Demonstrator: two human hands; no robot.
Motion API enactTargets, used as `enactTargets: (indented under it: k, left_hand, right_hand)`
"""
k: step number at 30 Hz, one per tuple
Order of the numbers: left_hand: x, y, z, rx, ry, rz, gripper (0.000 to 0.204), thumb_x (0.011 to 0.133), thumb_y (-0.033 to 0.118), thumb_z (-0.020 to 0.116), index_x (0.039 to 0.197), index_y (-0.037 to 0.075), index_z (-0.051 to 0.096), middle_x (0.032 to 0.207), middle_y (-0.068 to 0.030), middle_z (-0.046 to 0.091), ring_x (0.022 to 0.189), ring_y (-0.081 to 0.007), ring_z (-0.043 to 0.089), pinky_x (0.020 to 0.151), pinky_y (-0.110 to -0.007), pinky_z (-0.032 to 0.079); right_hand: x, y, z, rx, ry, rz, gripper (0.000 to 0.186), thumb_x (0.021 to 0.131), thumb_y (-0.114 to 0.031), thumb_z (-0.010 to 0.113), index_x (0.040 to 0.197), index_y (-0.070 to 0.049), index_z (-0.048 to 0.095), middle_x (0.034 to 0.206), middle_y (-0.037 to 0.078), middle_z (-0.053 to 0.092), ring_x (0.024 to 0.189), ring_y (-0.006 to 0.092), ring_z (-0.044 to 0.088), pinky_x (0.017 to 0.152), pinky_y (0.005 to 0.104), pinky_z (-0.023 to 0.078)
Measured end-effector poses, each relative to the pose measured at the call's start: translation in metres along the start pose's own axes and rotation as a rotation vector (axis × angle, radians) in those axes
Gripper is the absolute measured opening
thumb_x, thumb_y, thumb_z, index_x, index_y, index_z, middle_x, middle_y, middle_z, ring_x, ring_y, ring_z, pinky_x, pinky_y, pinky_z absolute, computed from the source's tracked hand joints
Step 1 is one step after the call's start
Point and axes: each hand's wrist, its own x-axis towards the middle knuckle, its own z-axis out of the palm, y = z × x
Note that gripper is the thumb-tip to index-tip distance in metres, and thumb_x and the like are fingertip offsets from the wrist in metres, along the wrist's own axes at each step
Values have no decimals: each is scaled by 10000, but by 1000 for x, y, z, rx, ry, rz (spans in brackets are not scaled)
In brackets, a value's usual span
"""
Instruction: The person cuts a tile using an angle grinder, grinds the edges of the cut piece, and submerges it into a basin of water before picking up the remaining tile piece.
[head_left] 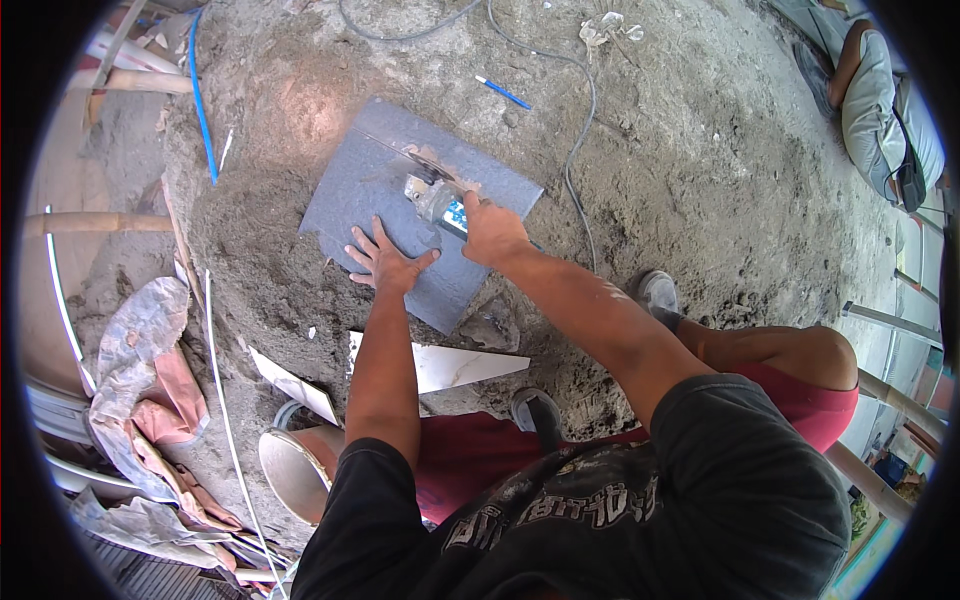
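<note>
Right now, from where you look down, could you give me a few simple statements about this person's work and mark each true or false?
1. The right hand grips a power tool. True.
2. The left hand is raised off the dark slab. False: the left hand is spread on it.
3. A blue-and-white stick lies on the ground beyond the slab. True.
4. The bucket is right of the slab. False: it is toward the lower left.
</note>
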Motion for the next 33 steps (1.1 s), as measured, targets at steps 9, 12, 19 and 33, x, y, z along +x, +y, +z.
enactTargets:
  k: [9,12,19,33]
  left_hand:
    - [-4,5,-3,-15,-7,-6,1434,555,524,949,1617,292,14,1689,-139,-103,1541,-420,-102,1155,-750,61]
    - [-1,1,-2,-7,0,-5,1458,514,572,950,1617,288,40,1686,-153,-97,1536,-433,-122,1152,-760,61]
    - [-1,3,-1,-8,1,1,1454,524,563,951,1617,287,34,1685,-156,-101,1535,-433,-127,1152,-759,57]
    - [0,1,-1,2,-6,-15,1456,529,572,947,1617,294,20,1686,-148,-108,1535,-430,-129,1156,-757,52]
  right_hand:
    - [-3,5,1,-10,-1,-1,556,783,-114,728,1254,-24,447,1183,247,640,1097,391,669,918,449,568]
    - [-4,5,0,-9,-8,6,558,782,-114,730,1255,-27,448,1179,246,642,1095,392,669,917,449,568]
    - [-5,6,0,-3,-4,10,561,783,-122,735,1259,-30,451,1199,240,638,1115,390,661,929,448,562]
    - [-7,7,0,-6,-24,14,545,792,-114,722,1254,-25,446,1199,246,631,1123,394,656,924,444,565]
